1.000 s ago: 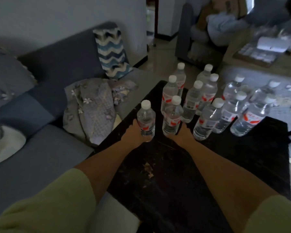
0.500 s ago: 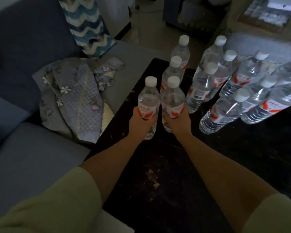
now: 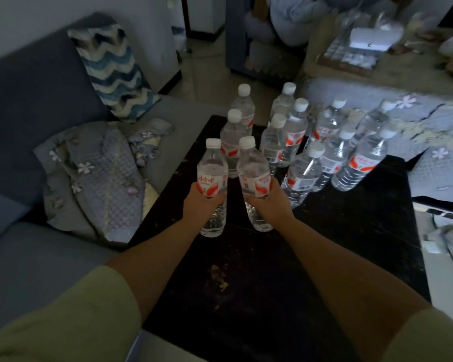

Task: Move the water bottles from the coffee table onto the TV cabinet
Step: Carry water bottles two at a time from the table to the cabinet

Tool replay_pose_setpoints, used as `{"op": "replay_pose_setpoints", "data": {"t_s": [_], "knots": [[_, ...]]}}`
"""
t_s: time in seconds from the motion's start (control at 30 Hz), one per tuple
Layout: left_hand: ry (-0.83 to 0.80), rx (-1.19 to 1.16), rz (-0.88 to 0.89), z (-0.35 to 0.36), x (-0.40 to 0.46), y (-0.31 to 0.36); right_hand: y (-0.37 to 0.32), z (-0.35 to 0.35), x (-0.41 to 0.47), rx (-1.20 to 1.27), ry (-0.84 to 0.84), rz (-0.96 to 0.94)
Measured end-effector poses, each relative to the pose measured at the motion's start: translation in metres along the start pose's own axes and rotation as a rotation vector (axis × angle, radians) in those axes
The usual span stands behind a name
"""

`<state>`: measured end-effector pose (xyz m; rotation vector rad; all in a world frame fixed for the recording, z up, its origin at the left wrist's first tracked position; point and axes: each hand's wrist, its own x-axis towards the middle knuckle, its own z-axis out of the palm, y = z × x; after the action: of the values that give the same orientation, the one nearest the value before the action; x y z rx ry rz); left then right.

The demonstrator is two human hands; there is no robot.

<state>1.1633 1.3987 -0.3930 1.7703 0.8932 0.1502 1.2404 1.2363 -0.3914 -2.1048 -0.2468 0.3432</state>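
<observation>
Head view: the left hand (image 3: 203, 205) is wrapped round the left bottle (image 3: 211, 178), and the right hand (image 3: 268, 202) round the right bottle (image 3: 254, 178). Each grips at the red label, fingers curled to the far side and mostly hidden. Both bottles are upright, side by side over the dark table (image 3: 351, 231); whether their bases touch it is unclear. The other bottles (image 3: 298, 142) stand behind, overlapping. The room beyond is blurred, and the sleeves are cut off below.
</observation>
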Motion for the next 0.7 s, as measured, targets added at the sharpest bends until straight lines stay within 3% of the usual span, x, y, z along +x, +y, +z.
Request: {"op": "replay_pose_setpoints", "data": {"t_s": [0.4, 0.7], "knots": [[-0.125, -0.029, 0.097, 0.076, -0.119, 0.008, 0.058, -0.108, -0.107, -0.096, 0.08, -0.013], [-0.349, 0.087, 0.172, 0.189, -0.198, 0.031, 0.136, -0.227, -0.201, -0.101, 0.377, 0.189]]}}
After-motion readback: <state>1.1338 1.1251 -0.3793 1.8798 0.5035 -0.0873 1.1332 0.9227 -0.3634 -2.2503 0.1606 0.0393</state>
